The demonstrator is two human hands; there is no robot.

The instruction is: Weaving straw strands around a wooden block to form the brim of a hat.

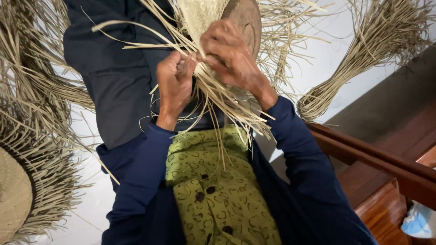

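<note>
With a finished woven mat [13, 193] at nine o'clock, the left hand [175, 84] and right hand [229, 52] pinch straw strips [227, 106] of the half-woven piece [200, 16] at twelve o'clock, where dry strands could snap if bent sharply.

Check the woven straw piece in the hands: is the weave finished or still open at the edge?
Unfinished. The woven straw piece has long loose strands hanging free from its edge, and the left hand and right hand pinch some of them.

White floor [334, 54] carries a tied straw bundle [359, 63] at two o'clock and fringed woven mats [27, 181] at eight.
</note>
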